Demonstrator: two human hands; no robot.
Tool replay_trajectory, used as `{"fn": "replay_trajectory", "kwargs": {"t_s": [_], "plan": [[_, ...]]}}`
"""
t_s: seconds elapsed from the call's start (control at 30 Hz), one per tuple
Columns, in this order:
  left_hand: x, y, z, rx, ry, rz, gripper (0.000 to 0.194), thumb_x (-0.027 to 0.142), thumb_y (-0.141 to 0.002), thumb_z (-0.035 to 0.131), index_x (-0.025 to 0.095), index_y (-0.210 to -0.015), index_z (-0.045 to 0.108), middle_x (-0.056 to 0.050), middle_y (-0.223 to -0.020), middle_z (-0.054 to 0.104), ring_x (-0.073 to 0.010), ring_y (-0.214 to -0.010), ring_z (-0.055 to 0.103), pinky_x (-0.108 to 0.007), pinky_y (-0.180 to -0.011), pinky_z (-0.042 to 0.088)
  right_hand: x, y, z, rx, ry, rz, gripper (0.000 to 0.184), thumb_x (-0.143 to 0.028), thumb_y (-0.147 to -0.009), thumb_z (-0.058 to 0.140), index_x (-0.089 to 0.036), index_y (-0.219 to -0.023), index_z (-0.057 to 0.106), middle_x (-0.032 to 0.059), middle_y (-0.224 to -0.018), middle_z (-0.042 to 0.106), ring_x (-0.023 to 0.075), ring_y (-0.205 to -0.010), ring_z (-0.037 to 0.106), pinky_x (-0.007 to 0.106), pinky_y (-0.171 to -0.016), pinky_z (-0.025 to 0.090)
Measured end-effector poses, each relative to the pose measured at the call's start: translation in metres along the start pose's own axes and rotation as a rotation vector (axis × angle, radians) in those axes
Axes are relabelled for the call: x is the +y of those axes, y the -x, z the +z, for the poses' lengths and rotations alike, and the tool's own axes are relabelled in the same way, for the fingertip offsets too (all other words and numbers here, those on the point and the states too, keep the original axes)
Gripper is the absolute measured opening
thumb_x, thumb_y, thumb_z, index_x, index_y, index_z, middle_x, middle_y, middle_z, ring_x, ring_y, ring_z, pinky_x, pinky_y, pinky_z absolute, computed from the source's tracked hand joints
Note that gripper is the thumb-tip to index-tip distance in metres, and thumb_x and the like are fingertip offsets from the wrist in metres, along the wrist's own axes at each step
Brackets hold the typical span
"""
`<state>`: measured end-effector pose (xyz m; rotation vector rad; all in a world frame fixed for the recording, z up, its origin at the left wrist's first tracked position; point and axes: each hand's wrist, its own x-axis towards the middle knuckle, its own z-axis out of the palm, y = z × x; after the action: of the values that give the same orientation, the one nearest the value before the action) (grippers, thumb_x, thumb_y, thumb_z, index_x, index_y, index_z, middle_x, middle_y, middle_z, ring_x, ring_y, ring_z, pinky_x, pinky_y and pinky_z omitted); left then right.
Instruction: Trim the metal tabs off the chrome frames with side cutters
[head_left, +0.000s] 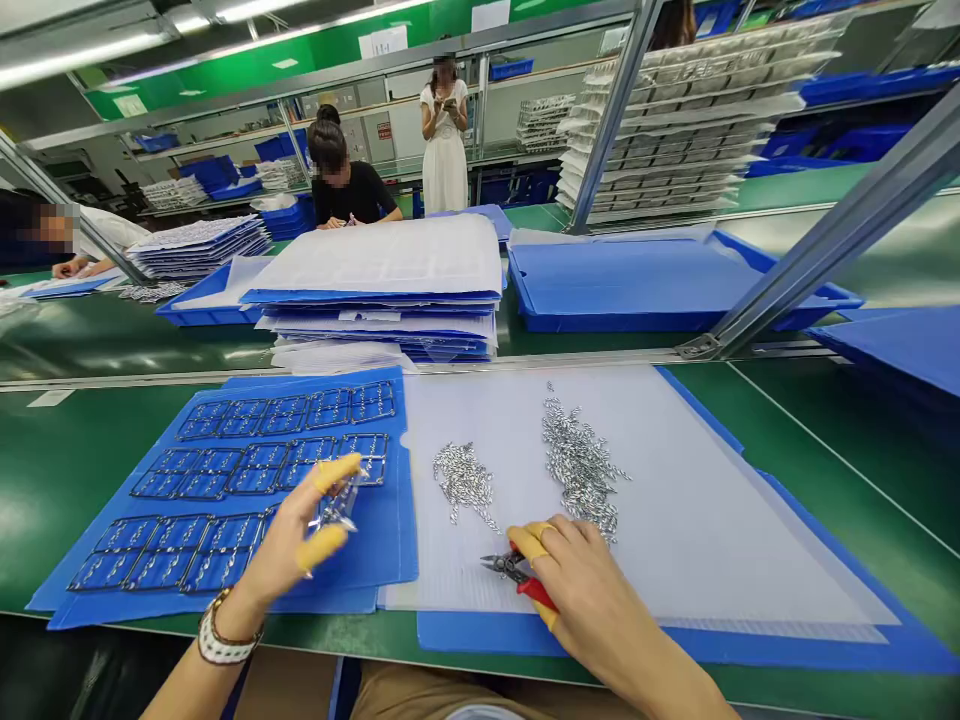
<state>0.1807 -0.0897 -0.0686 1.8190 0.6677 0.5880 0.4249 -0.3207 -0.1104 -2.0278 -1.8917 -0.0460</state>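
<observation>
Room: we've got a workshop with a green wall panel (300,60) and metal posts. One person in white (445,135) stands at the far side, another in a dark top (356,190) is across from us, and a third leans in at far left.

Bench (60,470) is green. Far side carries a stack of white and blue sheets (375,260), with a blue tray (615,322) to its right. Near side: translucent white sheet (712,530) at right, blue sheet (390,540) at left.

Progress: we count five black frames (112,552) in each of the far and middle rows. Near row runs behind the left hand (289,530), so no full count. Frames seem to have silvery bits inside; we'd call those laid out. Left over: a large pile (581,470) and a small pile (461,480) of loose silvery pieces, both on the white sheet.

Right hand (581,575) has its fingers wrapped round red-handled pliers (536,592), just near of the piles. Left thumb and forefinger stand apart over the blue sheet, a blurred shiny bit (337,508) between them; can't tell if it's pinched.
</observation>
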Motion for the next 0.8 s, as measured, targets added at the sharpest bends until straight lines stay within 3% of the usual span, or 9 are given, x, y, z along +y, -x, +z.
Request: {"fn": "replay_trajectory", "kwargs": {"t_s": [0.1,0.17,0.27,0.37,0.57,0.8], "plan": [[0.016,-0.010,0.025,0.153,0.743,-0.139,0.065,0.062,-0.077,0.048,0.025,-0.130,0.050,-0.010,-0.124,0.055,-0.0311,-0.109,0.052,-0.051,-0.092,0.044,-0.004,-0.003,0.011,-0.015,-0.027,-0.006,0.040,-0.005,-0.067,0.059,-0.022,-0.103,0.055,0.0033,-0.087,0.060,0.0195,-0.078,0.051,0.033,-0.070,0.035],[0.022,-0.015,0.057,0.149,1.030,-0.214,0.063,0.060,-0.079,0.047,0.023,-0.130,0.049,-0.010,-0.120,0.057,-0.0274,-0.101,0.056,-0.049,-0.087,0.048,-0.004,-0.007,0.019,-0.021,-0.040,-0.009,0.038,-0.002,-0.067,0.058,-0.022,-0.100,0.055,0.0022,-0.084,0.059,0.0185,-0.076,0.050,0.032,-0.069,0.035],[0.019,-0.015,0.109,0.137,1.210,-0.373,0.055,0.054,-0.084,0.045,0.022,-0.128,0.052,-0.010,-0.114,0.061,-0.0230,-0.094,0.059,-0.042,-0.083,0.050,-0.004,-0.010,0.028,-0.020,-0.044,-0.009,0.038,-0.001,-0.066,0.057,-0.021,-0.098,0.055,0.0020,-0.082,0.059,0.0185,-0.075,0.049,0.031,-0.069,0.035],[0.008,-0.005,0.141,0.231,1.206,-0.441,0.048,0.049,-0.085,0.048,0.022,-0.125,0.055,-0.008,-0.110,0.063,-0.0210,-0.094,0.061,-0.040,-0.089,0.048,-0.005,-0.008,0.032,-0.021,-0.065,0.001,0.042,0.000,-0.064,0.057,-0.020,-0.100,0.054,0.0024,-0.084,0.059,0.0192,-0.077,0.049,0.032,-0.069,0.035],[-0.005,0.009,0.149,0.288,1.136,-0.345,0.050,0.048,-0.082,0.054,0.025,-0.127,0.053,-0.008,-0.113,0.063,-0.0210,-0.096,0.060,-0.046,-0.101,0.039,-0.010,-0.004,0.030,-0.049,-0.106,-0.029,0.049,0.003,-0.060,0.056,-0.022,-0.102,0.052,0.0021,-0.088,0.058,0.0193,-0.079,0.049,0.033,-0.070,0.035],[-0.006,0.005,0.147,0.299,1.173,-0.387,0.051,0.051,-0.083,0.051,0.022,-0.124,0.057,-0.009,-0.111,0.064,-0.0223,-0.097,0.060,-0.048,-0.101,0.039,-0.006,-0.001,0.031,-0.045,-0.122,0.007,0.048,-0.002,-0.063,0.061,-0.022,-0.106,0.051,0.0029,-0.091,0.059,0.0198,-0.082,0.052,0.034,-0.073,0.038]]}}
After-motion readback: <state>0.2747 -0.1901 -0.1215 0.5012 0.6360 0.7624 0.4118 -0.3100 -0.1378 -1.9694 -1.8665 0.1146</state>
